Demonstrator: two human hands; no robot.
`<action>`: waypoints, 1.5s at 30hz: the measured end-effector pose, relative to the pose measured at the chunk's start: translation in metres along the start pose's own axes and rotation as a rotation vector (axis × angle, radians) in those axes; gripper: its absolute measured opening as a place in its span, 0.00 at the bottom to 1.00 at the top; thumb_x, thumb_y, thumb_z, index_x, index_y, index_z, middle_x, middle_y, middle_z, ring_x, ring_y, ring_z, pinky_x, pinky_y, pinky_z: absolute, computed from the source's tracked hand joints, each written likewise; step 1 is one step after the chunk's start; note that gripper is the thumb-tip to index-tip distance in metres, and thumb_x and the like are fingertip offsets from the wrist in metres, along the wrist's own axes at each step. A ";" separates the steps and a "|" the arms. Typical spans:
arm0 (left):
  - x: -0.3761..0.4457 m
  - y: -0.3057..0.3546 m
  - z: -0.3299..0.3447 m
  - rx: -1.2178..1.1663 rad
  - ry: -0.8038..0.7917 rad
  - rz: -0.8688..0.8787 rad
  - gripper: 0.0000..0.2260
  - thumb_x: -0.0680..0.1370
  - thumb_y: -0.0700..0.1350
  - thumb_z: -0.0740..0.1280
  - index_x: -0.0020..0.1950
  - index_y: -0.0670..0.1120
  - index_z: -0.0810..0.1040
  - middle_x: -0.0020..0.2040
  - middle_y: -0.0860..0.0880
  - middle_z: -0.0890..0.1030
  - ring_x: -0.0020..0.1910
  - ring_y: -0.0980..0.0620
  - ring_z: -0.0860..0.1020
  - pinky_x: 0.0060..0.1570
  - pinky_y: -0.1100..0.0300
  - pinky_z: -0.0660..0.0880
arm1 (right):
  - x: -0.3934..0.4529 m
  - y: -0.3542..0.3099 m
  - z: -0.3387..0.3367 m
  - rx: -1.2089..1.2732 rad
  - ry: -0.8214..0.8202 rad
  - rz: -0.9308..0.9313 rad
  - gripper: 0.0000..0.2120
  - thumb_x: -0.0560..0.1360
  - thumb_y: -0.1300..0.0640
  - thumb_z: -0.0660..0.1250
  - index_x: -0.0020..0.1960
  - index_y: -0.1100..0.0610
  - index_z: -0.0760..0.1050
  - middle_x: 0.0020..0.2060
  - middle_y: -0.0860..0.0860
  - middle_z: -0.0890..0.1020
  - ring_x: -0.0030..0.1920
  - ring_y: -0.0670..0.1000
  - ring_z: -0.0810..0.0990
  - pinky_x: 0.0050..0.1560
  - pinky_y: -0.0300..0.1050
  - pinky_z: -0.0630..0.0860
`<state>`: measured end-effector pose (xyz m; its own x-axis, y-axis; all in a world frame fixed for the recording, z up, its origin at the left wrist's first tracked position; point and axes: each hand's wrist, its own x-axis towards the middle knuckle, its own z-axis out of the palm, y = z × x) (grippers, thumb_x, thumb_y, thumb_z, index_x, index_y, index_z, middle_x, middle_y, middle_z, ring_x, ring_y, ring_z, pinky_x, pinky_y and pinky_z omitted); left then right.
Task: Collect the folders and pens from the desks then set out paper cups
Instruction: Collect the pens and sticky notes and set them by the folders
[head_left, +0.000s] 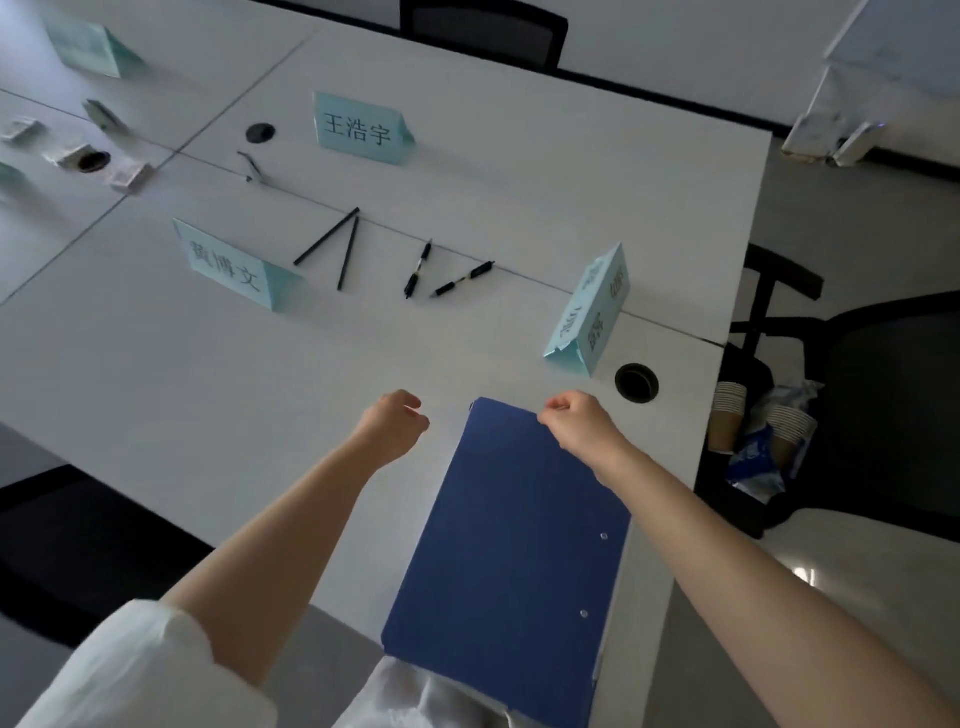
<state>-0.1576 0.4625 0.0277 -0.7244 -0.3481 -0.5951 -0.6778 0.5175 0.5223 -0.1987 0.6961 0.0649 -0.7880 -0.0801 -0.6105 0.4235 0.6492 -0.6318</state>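
Observation:
A blue folder (511, 551) lies on the white desk (156, 374), its near end hanging over the front edge. My right hand (576, 422) has curled fingers at the folder's far edge and seems to pinch it. My left hand (392, 425) hovers just left of the folder with fingers loosely curled, holding nothing. Farther back lie two black pencils (332, 244) and two black pens (418, 267) (462, 280). Stacks of brown paper cups (727, 415) sit on a chair at the right.
Three teal name tents stand on the desk (234, 265) (361, 130) (592, 312). A round cable hole (636, 383) is right of the folder. A black chair (857, 405) holds the cups and a plastic bag. More cards and tents sit far left.

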 end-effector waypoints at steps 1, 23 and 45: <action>0.013 0.005 -0.009 0.018 0.019 0.017 0.15 0.77 0.42 0.65 0.64 0.45 0.76 0.58 0.45 0.80 0.50 0.47 0.77 0.46 0.59 0.73 | 0.011 -0.013 0.003 0.014 -0.003 -0.007 0.12 0.74 0.59 0.60 0.53 0.63 0.75 0.45 0.56 0.79 0.44 0.53 0.75 0.48 0.52 0.76; 0.305 0.094 -0.076 0.430 0.158 0.355 0.12 0.78 0.46 0.64 0.61 0.45 0.72 0.58 0.45 0.76 0.55 0.42 0.76 0.42 0.55 0.67 | 0.295 -0.170 0.095 -0.063 0.293 0.192 0.15 0.70 0.50 0.65 0.50 0.59 0.78 0.48 0.57 0.84 0.48 0.59 0.83 0.48 0.48 0.79; 0.395 0.028 -0.228 0.203 0.298 0.153 0.13 0.76 0.41 0.65 0.60 0.39 0.72 0.55 0.36 0.77 0.48 0.39 0.75 0.44 0.50 0.73 | 0.320 -0.290 0.199 0.081 0.030 0.048 0.10 0.74 0.60 0.57 0.54 0.61 0.69 0.48 0.56 0.74 0.36 0.56 0.77 0.25 0.43 0.78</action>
<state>-0.4913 0.1610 -0.0537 -0.8403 -0.4514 -0.3003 -0.5419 0.7148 0.4420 -0.4842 0.3318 -0.0421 -0.7783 -0.0272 -0.6274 0.4949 0.5884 -0.6394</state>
